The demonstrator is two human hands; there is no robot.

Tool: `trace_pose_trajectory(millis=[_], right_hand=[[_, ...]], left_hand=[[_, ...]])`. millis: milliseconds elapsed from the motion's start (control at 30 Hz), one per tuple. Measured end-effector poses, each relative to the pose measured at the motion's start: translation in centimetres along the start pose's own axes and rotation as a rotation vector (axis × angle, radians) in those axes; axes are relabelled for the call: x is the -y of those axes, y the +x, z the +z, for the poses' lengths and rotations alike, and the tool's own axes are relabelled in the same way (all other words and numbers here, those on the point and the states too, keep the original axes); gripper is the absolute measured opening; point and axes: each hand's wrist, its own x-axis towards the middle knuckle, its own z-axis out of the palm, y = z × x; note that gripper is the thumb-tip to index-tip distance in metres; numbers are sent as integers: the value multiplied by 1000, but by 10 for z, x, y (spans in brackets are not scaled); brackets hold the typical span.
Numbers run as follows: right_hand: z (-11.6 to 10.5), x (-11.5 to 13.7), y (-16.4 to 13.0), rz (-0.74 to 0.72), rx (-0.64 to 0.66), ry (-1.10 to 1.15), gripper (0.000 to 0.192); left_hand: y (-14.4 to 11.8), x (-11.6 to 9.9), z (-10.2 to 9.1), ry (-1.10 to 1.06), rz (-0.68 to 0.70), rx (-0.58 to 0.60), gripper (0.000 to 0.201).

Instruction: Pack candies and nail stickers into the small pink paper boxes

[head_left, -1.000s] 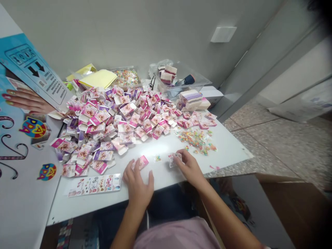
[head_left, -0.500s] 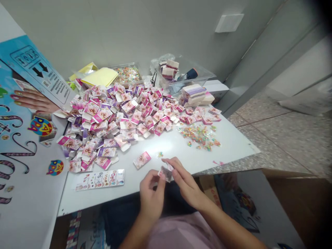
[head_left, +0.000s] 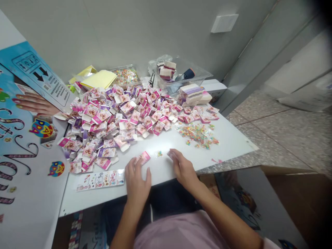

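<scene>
My left hand (head_left: 137, 176) rests palm down, fingers stretched and slightly apart, with its fingertips over a flat pink and white printed small box (head_left: 145, 157) on the table. Between the thumb and fingers of my right hand (head_left: 183, 169) is another small box (head_left: 170, 154), mostly hidden by the fingers. A tiny clear packet of coloured bits (head_left: 159, 154) lies between the two hands. To the left of my left hand is a printed sticker strip (head_left: 100, 180).
A big heap of small pink and purple boxes (head_left: 111, 121) covers the table's left and back. Coloured packets (head_left: 198, 133) lie at right. Behind stand a clear bin (head_left: 199, 74), stacked flat cartons (head_left: 191, 94), scissors (head_left: 151, 80) and yellow sheets (head_left: 100, 79). A printed panel (head_left: 33, 166) borders the left.
Both hands held one small box together before. My left hand has let go and moved left onto the flat box, while my right hand has kept the held box and lifted slightly away.
</scene>
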Motion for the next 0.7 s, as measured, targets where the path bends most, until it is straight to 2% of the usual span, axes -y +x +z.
trace_pose_trajectory(millis=[100,200,300,367,433,500,567,633,700], right_hand=[[11,-14,16,-189,27,-261,36],[19,-7,26,-215,115,-366,36],[19,12,20,-230,299,-433,27],[14,21,6,-262,403,-441,43],[7,22,-11,-310,466,-429,59],[0,14,-27,-352,469,-427,53],[-7,1,-40,-379,425,-402,31],[-12,-11,-49,-392,361,-275,32],[-18,-17,-54,-332,259,-65,31]], left_hand=[[2,16,12,77,71,74,36],[-4,18,18,-29,17,51,32],[-11,9,11,-346,-200,-99,26],[-15,0,0,-656,-401,-258,35],[-17,-9,-12,-963,-574,-331,45],[-18,-16,-22,-1199,-690,-283,47],[-18,-21,-29,-1336,-782,-206,43],[-19,-25,-32,-1389,-846,-145,36],[-20,-30,-33,-1396,-882,-73,28]])
